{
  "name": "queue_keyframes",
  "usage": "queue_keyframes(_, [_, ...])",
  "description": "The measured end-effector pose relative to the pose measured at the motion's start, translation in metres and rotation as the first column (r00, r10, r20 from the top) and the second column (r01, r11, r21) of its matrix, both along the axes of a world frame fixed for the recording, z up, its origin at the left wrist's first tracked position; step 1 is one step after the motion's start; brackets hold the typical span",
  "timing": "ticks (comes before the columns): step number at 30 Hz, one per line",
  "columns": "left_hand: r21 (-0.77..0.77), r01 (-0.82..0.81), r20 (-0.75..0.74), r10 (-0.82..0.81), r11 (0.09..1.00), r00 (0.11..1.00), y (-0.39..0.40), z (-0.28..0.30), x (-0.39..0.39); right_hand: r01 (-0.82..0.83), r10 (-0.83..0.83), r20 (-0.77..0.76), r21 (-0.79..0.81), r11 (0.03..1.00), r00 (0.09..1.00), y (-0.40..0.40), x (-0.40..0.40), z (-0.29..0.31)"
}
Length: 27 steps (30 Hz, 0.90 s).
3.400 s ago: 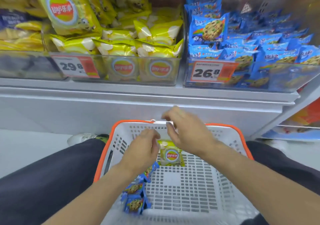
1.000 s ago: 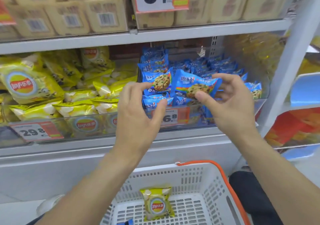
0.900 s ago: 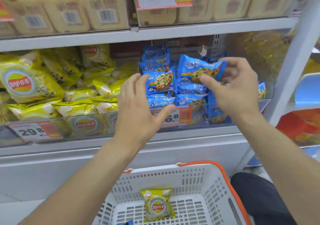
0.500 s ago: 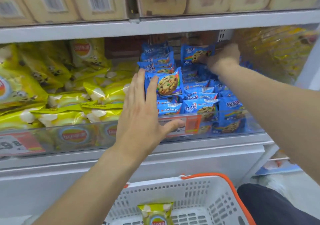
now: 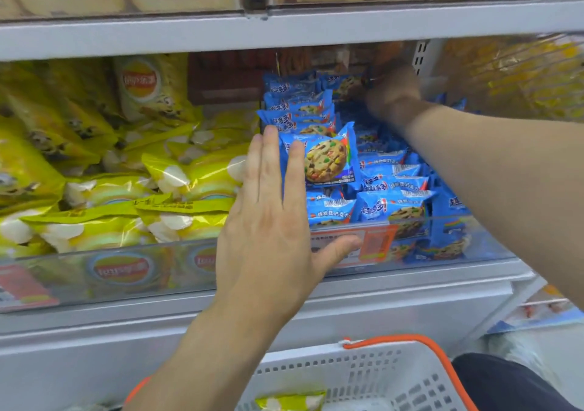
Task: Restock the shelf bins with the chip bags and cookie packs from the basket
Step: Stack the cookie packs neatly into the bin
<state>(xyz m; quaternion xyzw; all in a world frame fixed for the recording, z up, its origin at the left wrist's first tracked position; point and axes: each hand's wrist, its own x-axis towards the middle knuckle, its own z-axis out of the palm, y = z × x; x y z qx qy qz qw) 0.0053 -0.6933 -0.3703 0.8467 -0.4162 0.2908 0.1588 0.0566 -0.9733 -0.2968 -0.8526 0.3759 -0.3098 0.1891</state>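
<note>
Cookie pack [image 5: 343,86] is now deep at the back of the blue cookie bin [image 5: 442,240]; a moment ago it was out in front of the shelf. The right hand [image 5: 392,94] has gone in with it, so this pack is nearly put away. That hand is dark and blurry, and I cannot tell if its grip has hold of the pack or has let go. The left hand [image 5: 271,221] is flat, fingers straight, against the front pack [image 5: 328,161] and holds nothing. One chip bag [image 5: 289,402] waits in the basket [image 5: 379,376], cut off at the bottom edge.
</note>
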Motion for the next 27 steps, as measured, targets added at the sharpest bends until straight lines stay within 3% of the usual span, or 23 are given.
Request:
queue_keyframes(10, [-0.011, 0.001, 0.022, -0.001, 1.000, 1.000, -0.001, -0.001, 0.000, -0.092, 0.089, 0.027, 0.149, 0.985, 0.996, 0.011, -0.008, -0.001])
queue_keyframes(14, [-0.008, 0.011, -0.002, -0.011, 1.000, 1.000, 0.000, 0.001, -0.002, -0.072, 0.076, -0.104, 0.040, 0.997, 0.992, 0.014, -0.023, 0.008])
queue_keyframes(19, [-0.063, 0.095, -0.079, -0.100, 0.993, 0.992, 0.003, 0.006, -0.003, -0.092, 0.079, -0.163, -0.074, 0.993, 0.983, 0.019, -0.060, 0.009])
queue_keyframes(21, [-0.170, 0.179, -0.078, -0.194, 0.969, 0.978, 0.009, 0.009, -0.009, -0.130, 0.119, -0.105, -0.097, 0.987, 0.987, 0.030, -0.088, 0.008])
queue_keyframes(24, [-0.388, 0.299, 0.007, -0.322, 0.872, 0.947, 0.032, 0.006, -0.032, -0.218, 0.241, 0.115, -0.181, 0.959, 0.964, 0.066, -0.141, 0.002])
queue_keyframes(27, [-0.461, 0.298, -0.172, -0.414, 0.836, 0.894, 0.066, -0.028, -0.061, -0.320, 0.395, 0.212, -0.313, 0.894, 0.894, 0.116, -0.184, -0.017])
